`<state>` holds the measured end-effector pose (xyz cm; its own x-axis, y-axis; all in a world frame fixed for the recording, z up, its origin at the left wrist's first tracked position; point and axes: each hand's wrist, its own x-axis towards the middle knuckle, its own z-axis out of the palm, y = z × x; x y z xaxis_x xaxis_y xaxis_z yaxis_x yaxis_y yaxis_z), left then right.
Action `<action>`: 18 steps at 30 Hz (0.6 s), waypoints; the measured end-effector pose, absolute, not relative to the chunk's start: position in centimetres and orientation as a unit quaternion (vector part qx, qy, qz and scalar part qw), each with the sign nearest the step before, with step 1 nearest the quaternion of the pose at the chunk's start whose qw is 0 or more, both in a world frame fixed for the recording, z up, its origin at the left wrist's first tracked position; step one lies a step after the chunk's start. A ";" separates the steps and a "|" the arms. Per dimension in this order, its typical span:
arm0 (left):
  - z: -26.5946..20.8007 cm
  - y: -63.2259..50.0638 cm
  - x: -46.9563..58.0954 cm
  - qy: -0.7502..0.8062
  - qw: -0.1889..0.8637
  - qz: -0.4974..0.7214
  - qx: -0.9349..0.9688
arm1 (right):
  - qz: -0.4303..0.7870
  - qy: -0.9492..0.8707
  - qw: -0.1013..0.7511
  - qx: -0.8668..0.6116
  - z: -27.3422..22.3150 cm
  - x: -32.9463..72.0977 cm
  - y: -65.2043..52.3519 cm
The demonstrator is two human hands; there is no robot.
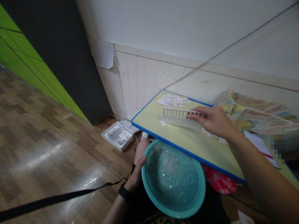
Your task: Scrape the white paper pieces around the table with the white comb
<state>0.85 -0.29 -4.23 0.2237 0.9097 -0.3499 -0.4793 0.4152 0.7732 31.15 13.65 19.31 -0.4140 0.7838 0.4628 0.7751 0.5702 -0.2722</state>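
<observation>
My left hand is closed on the left rim of a teal plastic colander, which rests on my lap, tilted. Clear, shiny small pieces lie in its bottom; their kind I cannot make out. Over the yellow-green table, my right hand pinches a thin white plastic panel with a row of slots along its top edge. The panel stands on edge close to the tabletop. Beyond it lies a heap of small white paper pieces; several more scraps are beside my right hand and forearm.
A patterned cloth and a paper sheet are at the table's right. Red checked fabric shows under its blue edge. An opened white box sits on the wooden floor, and a black strap crosses at lower left.
</observation>
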 end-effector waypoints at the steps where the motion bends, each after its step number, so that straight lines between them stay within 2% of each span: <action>1: -4.2 -0.3 0.8 0.406 0.741 0.467 0.261 | 0.013 -0.843 0.278 -0.460 19.4 31.6 13.2; 14: -3.1 -0.6 0.7 0.424 0.743 0.463 0.233 | 0.023 -0.821 0.258 -0.510 20.6 34.1 9.8; 18: -2.7 -0.6 0.8 0.433 0.746 0.451 0.228 | -0.011 -0.813 0.252 -0.524 20.4 35.1 9.3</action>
